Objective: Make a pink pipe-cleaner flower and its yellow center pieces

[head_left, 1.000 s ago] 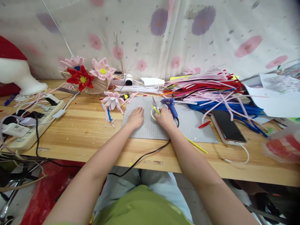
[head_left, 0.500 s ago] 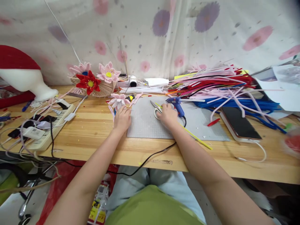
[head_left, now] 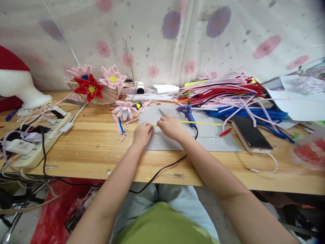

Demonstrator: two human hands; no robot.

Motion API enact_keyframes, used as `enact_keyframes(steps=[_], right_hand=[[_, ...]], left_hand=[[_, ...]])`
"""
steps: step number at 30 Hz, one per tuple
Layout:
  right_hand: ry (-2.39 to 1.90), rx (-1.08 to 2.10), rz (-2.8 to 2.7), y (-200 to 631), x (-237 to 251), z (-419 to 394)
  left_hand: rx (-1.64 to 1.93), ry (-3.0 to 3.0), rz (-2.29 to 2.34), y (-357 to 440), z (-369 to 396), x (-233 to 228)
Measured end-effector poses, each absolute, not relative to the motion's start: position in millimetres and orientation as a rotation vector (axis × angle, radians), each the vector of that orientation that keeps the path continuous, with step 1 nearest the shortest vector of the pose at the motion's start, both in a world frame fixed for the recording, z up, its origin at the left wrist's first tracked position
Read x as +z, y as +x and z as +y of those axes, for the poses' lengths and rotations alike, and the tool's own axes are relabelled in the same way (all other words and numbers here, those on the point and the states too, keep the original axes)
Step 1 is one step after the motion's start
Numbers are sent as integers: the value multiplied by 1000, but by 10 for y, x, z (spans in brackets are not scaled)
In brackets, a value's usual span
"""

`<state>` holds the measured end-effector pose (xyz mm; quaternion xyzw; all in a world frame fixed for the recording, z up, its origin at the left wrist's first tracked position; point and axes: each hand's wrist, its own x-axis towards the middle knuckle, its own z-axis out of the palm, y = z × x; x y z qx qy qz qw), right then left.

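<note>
Lay across the grey cutting mat (head_left: 210, 140) on the wooden table (head_left: 88, 149): one yellow chenille stem (head_left: 200, 123), long axis running almost straight left to right, nearly level. Reached with its free end out to the right, past the cord of the blue glue gun (head_left: 187, 112), toward the red scrap near the phone (head_left: 251, 133). Showed its other end as a short yellow tip in the gap between the two hands.

Left hand (head_left: 142, 133): rested on the mat's left edge, fingers curled in narrow, and seemed to pinch that yellow tip. Right hand (head_left: 170, 126): closed over the stem just beside the left, knuckles up, palm down. Poked out beyond its fingers: the blade of a pair of scissors (head_left: 161, 112), pointing up and to the left. Could not tell whether the handles sat in that hand or merely lay under it.

Judged by its look: very light, fuzzy and easy to grip, a thin wire core that bends and keeps the bend, so prone to droop or kink along the unsupported length. Best taken close to the working spot, pinched between thumb and forefinger, as seen here at the left end.

Lay just beyond the left hand: a pink chenille flower (head_left: 123, 110) and loose pink scraps. Piled along the back right: a heap of chenille stems (head_left: 228, 91) in red, pink and blue.
</note>
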<state>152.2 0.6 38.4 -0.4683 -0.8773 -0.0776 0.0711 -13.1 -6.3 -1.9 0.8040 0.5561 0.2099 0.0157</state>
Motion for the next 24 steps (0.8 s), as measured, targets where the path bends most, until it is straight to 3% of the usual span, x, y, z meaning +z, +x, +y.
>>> enact_keyframes(steps=[12, 21, 24], right_hand=[[-1258, -249, -2570, 1625, 318, -9], [-1256, -327, -2544, 1618, 197, 96], [-1209, -417, -2556, 1533, 325, 102]], left_hand=[[795, 2361, 1756, -38, -145, -27], [512, 2462, 1745, -2, 0, 23], [577, 2401, 1704, -57, 115, 54]])
